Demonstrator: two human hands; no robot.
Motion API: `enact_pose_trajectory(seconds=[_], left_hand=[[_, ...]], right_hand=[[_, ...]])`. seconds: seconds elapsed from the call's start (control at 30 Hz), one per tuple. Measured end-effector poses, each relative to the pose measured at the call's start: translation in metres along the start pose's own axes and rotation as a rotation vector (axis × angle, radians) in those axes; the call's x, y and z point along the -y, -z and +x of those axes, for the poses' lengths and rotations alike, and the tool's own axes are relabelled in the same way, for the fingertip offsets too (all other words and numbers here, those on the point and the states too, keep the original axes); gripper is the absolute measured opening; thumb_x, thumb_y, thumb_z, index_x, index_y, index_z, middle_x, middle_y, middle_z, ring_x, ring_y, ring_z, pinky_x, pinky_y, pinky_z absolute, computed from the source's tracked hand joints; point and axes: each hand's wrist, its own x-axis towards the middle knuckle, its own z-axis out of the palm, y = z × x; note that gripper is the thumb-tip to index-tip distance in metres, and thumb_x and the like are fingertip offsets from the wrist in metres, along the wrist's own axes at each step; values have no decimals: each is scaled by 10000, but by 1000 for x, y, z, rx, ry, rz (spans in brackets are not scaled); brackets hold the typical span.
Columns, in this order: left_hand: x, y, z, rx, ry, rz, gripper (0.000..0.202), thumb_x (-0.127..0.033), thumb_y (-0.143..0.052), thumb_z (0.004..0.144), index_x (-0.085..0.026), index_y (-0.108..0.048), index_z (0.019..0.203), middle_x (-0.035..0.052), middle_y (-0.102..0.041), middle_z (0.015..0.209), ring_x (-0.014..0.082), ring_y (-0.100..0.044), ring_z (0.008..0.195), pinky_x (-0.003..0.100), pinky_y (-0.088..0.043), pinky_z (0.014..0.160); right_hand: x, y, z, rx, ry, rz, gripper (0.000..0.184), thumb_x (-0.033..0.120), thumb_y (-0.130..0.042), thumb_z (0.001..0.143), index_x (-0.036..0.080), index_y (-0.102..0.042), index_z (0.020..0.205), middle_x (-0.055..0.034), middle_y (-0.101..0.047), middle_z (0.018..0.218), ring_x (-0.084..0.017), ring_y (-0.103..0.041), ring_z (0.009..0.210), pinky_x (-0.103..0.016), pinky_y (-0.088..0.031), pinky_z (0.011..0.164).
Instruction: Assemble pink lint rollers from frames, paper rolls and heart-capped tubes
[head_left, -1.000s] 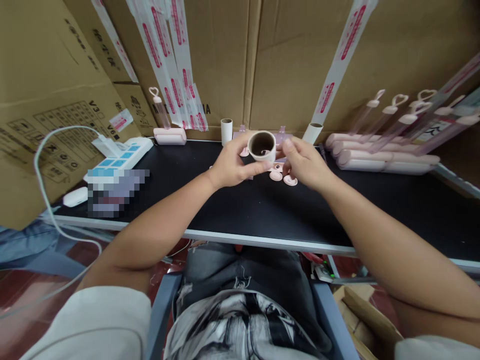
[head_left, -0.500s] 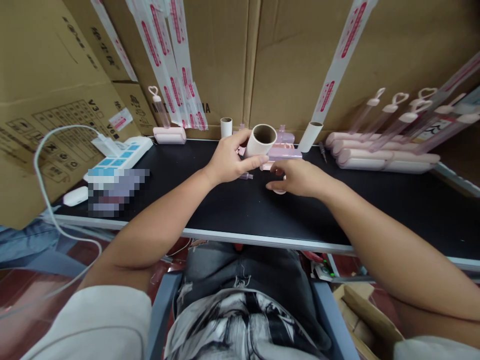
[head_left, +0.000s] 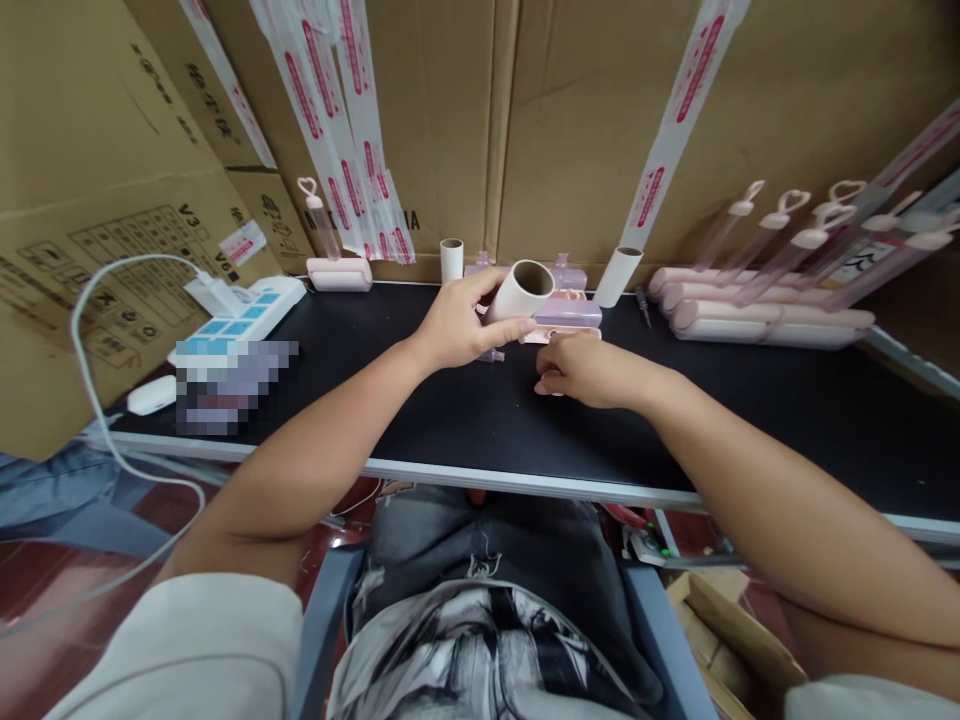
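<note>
My left hand (head_left: 457, 325) grips a white roll with a brown cardboard core (head_left: 521, 290), tilted with its open end up and to the right, just above the black table (head_left: 465, 420). My right hand (head_left: 581, 365) rests low on the table below the roll, fingers curled over a small pink part that is mostly hidden. Pink plastic pieces (head_left: 566, 312) lie right behind both hands.
Two upright rolls (head_left: 451, 260) (head_left: 619, 275) stand at the table's back edge against cardboard boxes. Pink rollers with clear heart-topped handles (head_left: 772, 320) lie at right. A power strip (head_left: 240, 310), white cable and a small white device (head_left: 150, 395) sit at left.
My right hand left the roll's rim and dropped to the table over the small pink parts. My left hand tilted the roll's opening up and to the right.
</note>
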Motion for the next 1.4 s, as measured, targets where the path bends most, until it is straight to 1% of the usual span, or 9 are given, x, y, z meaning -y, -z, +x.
enact_pose_trajectory(seconds=[0.13,0.33,0.5,0.63,0.73,0.9,1.03,1.17,1.4], left_hand=[[4,0,1,-4,-41,38,664,-701,-880,769,-151,-763,1122,105,-800,1109,233,-728,997,316,-542,854],[3,1,1,-13,-40,76,636,-691,-816,840,-141,-751,1154,103,-801,1099,213,-726,970,308,-540,836],[3,1,1,-11,-45,96,628,-709,-808,842,-151,-748,1123,101,-797,1085,213,-725,965,308,-535,824],[2,2,1,-7,-46,101,673,-759,-798,829,-151,-744,1112,106,-789,1078,221,-723,969,310,-531,811],[0,2,1,-6,-22,112,707,-783,-804,807,-153,-744,1123,97,-783,1055,214,-709,939,306,-522,795],[0,2,1,-28,31,136,675,-742,-785,842,-143,-753,1152,74,-776,993,180,-653,830,302,-493,758],[3,-1,1,-12,44,169,597,-667,-786,866,-141,-771,1145,81,-786,1019,203,-670,883,317,-490,791],[4,-4,-1,30,45,243,528,-608,-800,857,-151,-793,1122,73,-783,992,219,-680,871,336,-480,782],[1,-7,-4,124,28,244,554,-598,-810,857,-184,-798,1224,93,-821,1173,272,-747,1043,410,-537,956]], right_hand=[[1,2,0,2,-14,-11,173,320,-717,1007,173,-791,953,-117,-780,1007,-269,-710,958,-341,-462,808],[-9,4,-4,-31,-16,77,464,371,-738,960,166,-745,1376,-150,-786,1302,-317,-743,1124,-364,-524,931],[-4,3,-2,56,13,32,205,257,-679,957,200,-804,1109,-119,-794,1100,-287,-722,1042,-342,-478,852],[-1,3,-2,9,75,91,116,291,-696,934,210,-723,856,-71,-732,894,-236,-654,873,-332,-414,767],[-3,3,-3,-110,88,253,84,275,-713,865,213,-661,844,-24,-695,824,-191,-601,759,-318,-400,714],[-11,8,-5,-408,218,462,211,313,-741,823,232,-560,751,19,-596,715,-156,-519,655,-318,-405,659],[-9,12,-8,-777,340,651,319,402,-772,896,244,-555,724,-41,-693,869,-211,-639,813,-378,-521,768],[-3,10,-8,-1124,326,656,351,490,-811,929,250,-628,750,-79,-743,972,-257,-701,934,-444,-578,840],[-2,1,-1,-1138,329,593,268,441,-827,924,253,-698,782,-73,-776,1007,-260,-738,956,-454,-610,872]])
